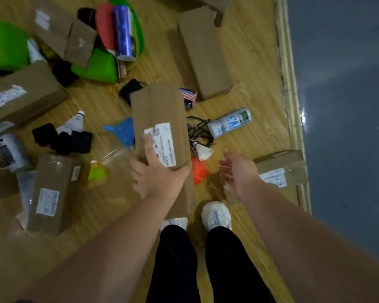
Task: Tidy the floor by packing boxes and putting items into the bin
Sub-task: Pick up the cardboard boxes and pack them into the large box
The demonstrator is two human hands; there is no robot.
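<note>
Barely started tbh. Left hand has its grip curled round the near end of a labelled cardboard box, lifted off the floor. Right hand, just right of that box, is spread and holding nothing. Spray can, cables and other boxes around it aren't packed yet.

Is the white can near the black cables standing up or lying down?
Lying down. The white can rests with its long side flat on the wooden floor, one end toward the black cables.
</note>
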